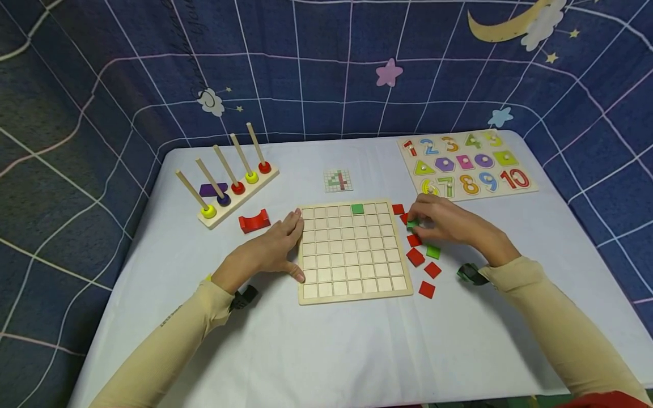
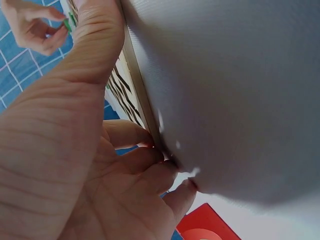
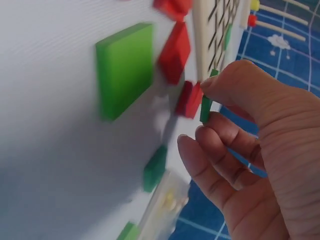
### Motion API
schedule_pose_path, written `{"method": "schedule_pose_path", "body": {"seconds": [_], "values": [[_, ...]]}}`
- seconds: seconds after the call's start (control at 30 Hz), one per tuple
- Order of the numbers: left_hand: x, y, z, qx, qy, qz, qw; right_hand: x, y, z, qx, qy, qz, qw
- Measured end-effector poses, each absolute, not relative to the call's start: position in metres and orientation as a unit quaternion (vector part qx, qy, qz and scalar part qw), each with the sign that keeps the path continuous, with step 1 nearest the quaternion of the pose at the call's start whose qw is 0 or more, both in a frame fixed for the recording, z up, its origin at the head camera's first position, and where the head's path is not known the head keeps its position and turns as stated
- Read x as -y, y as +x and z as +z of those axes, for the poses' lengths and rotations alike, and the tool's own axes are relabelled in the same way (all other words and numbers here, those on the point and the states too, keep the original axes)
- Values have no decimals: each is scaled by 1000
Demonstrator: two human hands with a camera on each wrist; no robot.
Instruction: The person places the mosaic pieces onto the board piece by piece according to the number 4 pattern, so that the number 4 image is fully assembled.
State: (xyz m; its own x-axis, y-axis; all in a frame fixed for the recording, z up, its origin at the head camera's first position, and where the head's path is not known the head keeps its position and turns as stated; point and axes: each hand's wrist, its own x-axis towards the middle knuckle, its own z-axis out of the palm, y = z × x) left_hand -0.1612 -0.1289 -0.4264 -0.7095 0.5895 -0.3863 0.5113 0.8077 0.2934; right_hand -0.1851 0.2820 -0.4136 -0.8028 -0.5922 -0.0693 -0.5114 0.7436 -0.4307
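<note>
A wooden grid board (image 1: pixel 352 249) lies in the middle of the table, one green square tile (image 1: pixel 357 209) seated in its top row. Along the board's left edge rests my left hand (image 1: pixel 272 245), thumb and fingers spread; the left wrist view shows the fingertips (image 2: pixel 185 187) against that edge. Just right of the board, my right hand (image 1: pixel 442 221) pinches a small green tile (image 3: pixel 206 102) between thumb and fingers. Below and around that hand lie several loose red tiles (image 1: pixel 415 257) and another green tile (image 1: pixel 433 252).
Behind the board is a small pattern card (image 1: pixel 338 181). A peg stand with rings (image 1: pixel 244 195) stands at the back left, beside a purple block (image 1: pixel 209 190) and a red curved block (image 1: pixel 254 221). A number puzzle board (image 1: pixel 461 164) lies at the back right.
</note>
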Motion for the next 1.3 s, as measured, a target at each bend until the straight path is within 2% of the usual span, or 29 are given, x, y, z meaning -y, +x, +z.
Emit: {"method": "schedule_pose_path", "body": {"seconds": [0.73, 0.9, 1.3], "values": [[130, -160, -428, -923, 282, 87, 246, -168, -218, -416, -870, -441, -209, 75], [128, -161, -426, -922, 290, 88, 243, -160, -220, -422, -867, -449, -207, 65], [128, -161, -425, -922, 283, 78, 251, -157, -213, -427, -860, -487, -152, 1]]}}
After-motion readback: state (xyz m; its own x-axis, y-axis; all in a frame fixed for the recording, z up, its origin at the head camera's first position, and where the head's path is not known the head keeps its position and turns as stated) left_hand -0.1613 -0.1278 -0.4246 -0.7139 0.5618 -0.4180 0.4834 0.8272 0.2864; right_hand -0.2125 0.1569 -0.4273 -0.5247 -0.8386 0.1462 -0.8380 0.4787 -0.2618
